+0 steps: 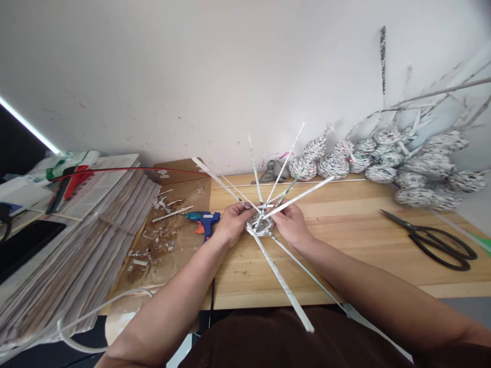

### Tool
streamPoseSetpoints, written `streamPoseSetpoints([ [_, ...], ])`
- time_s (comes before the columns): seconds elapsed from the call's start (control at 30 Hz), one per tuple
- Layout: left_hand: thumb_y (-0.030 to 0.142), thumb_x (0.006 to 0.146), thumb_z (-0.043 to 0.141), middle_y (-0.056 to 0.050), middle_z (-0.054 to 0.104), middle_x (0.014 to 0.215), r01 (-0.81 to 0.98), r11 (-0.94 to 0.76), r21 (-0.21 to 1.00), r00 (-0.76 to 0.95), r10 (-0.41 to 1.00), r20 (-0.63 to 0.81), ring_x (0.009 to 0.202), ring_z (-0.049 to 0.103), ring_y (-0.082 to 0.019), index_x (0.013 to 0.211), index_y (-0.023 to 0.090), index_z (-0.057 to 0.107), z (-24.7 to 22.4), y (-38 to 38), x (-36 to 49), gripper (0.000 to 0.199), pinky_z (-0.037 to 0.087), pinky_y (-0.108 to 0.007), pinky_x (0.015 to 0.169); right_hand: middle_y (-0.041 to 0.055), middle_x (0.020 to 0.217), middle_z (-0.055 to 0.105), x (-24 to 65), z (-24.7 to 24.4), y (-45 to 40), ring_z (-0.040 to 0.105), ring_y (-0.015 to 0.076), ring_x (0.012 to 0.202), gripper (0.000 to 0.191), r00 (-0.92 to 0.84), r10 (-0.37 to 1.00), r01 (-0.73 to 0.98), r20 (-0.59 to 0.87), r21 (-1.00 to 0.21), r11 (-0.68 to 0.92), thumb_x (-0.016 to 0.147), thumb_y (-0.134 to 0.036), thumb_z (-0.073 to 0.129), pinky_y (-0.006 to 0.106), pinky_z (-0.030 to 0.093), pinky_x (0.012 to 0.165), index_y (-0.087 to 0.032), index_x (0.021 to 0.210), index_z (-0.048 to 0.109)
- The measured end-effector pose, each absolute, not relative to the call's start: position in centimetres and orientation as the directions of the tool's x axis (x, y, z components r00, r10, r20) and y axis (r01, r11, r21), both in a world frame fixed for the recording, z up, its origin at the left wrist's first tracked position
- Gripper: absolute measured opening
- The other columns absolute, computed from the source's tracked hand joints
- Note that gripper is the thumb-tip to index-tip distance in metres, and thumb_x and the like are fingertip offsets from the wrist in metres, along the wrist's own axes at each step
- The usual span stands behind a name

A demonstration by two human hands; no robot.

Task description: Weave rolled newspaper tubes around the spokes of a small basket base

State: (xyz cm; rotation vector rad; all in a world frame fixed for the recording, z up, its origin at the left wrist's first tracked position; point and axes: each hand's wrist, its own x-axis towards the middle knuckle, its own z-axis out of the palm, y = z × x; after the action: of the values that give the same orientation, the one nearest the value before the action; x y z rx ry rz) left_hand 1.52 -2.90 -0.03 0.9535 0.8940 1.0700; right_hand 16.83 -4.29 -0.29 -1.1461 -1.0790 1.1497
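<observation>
A small round weave of rolled newspaper strips [261,226] is held just above the wooden table, with several long paper tubes sticking out of it in all directions. My left hand [235,223] grips its left edge, fingers curled around the rim. On the opposite side my right hand [292,225] is closed on the weave, its fingertips partly hidden behind a thick paper tube [303,198]. Another paper tube [282,280] points down toward my body. Left of my left hand lies a blue glue gun [207,221] with an orange trigger.
Black scissors [431,237] lie at the right. Several woven paper gourd shapes [333,166] line the wall, some with long strips rising. Paper scraps [164,240] litter a brown board [130,276]. At the left stands a newspaper stack [88,230] carrying a dark phone [32,248].
</observation>
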Motion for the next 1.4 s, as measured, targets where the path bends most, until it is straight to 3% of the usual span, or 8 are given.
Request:
streamPoseSetpoints([
  [0.2,0.031,0.058,0.085,-0.01,0.076,0.084,-0.309,0.219,0.925,0.228,0.962,-0.152,0.074,0.07,-0.021,0.091,0.011,0.076,0.1,-2.7,1.3,0.04,0.053,-0.031,0.073,-0.0049,0.057,0.056,16.8,-0.8,-4.2,0.052,0.0124,0.048,0.024,0.123,0.992,-0.152,0.023,-0.987,0.042,0.066,-0.035,0.071,0.026,0.042,0.046,-0.021,0.071,0.053],
  [0.33,0.028,0.055,0.087,-0.01,0.076,0.085,-0.315,0.227,0.922,0.256,0.955,-0.148,0.075,0.07,-0.02,0.09,0.011,0.076,0.5,-2.9,1.1,0.041,0.053,-0.032,0.078,-0.0019,0.065,0.061,16.8,-0.8,-4.2,0.058,0.0147,0.059,0.019,0.153,0.987,-0.101,0.041,-0.993,0.056,0.065,-0.029,0.07,0.027,0.046,0.054,-0.02,0.071,0.055],
  [0.47,0.03,0.057,0.087,-0.009,0.075,0.08,-0.291,0.234,0.928,0.248,0.955,-0.164,0.066,0.067,-0.017,0.087,0.011,0.076,0.8,-3.1,1.2,0.037,0.052,-0.028,0.069,0.001,0.071,0.065,16.9,-0.8,-4.2,0.061,0.0173,0.067,0.016,0.111,0.991,-0.042,0.069,-0.996,0.074,0.066,-0.028,0.069,0.03,0.049,0.062,-0.02,0.072,0.056],
  [0.63,0.037,0.061,0.083,-0.008,0.075,0.077,-0.195,0.136,0.971,0.151,0.983,-0.108,0.062,0.064,-0.016,0.085,0.012,0.077,-0.1,-2.8,1.2,0.035,0.05,-0.027,0.063,0.0022,0.072,0.066,16.7,-1.4,-4.2,0.062,0.0175,0.065,0.016,0.111,0.992,-0.009,0.062,-0.998,0.063,0.069,-0.03,0.068,0.031,0.049,0.059,-0.02,0.072,0.056],
  [0.77,0.038,0.064,0.08,-0.008,0.075,0.078,-0.076,0.056,0.996,0.095,0.994,-0.049,0.066,0.065,-0.018,0.089,0.012,0.077,-0.7,-2.7,1.2,0.036,0.05,-0.028,0.064,0.0001,0.069,0.064,16.4,-1.2,-4.4,0.06,0.0158,0.059,0.02,0.057,0.998,-0.123,-0.013,-0.992,-0.006,0.069,-0.034,0.07,0.028,0.047,0.052,-0.02,0.076,0.057],
  [0.93,0.039,0.07,0.076,-0.008,0.075,0.082,0.047,-0.021,0.999,0.097,0.995,0.017,0.071,0.066,-0.019,0.09,0.014,0.077,-0.8,-2.7,1.0,0.033,0.05,-0.027,0.066,0.003,0.072,0.067,16.2,-0.8,-4.4,0.062,0.0177,0.066,0.026,-0.002,1.0,-0.129,0.004,-0.992,0.003,0.066,-0.038,0.078,0.03,0.048,0.059,-0.018,0.077,0.064],
  [1.23,0.047,0.061,0.081,-0.007,0.072,0.068,-0.118,0.149,0.982,0.148,0.98,-0.131,0.055,0.061,-0.016,0.079,0.012,0.076,-0.1,-2.7,0.8,0.04,0.048,-0.028,0.058,0.0008,0.065,0.064,15.9,-0.4,-4.7,0.058,0.0153,0.058,0.03,0.036,0.998,-0.146,-0.054,-0.988,-0.048,0.062,-0.041,0.079,0.029,0.046,0.055,-0.018,0.071,0.062],
  [1.4,0.056,0.068,0.075,-0.007,0.071,0.068,-0.163,0.179,0.97,0.2,0.969,-0.145,0.058,0.061,-0.016,0.079,0.013,0.075,0.5,-2.7,0.7,0.045,0.047,-0.028,0.058,0.0002,0.065,0.064,16.1,-0.4,-4.5,0.057,0.0147,0.058,0.025,0.014,1.0,-0.147,0.015,-0.989,0.017,0.066,-0.037,0.076,0.029,0.047,0.057,-0.018,0.07,0.061],
])
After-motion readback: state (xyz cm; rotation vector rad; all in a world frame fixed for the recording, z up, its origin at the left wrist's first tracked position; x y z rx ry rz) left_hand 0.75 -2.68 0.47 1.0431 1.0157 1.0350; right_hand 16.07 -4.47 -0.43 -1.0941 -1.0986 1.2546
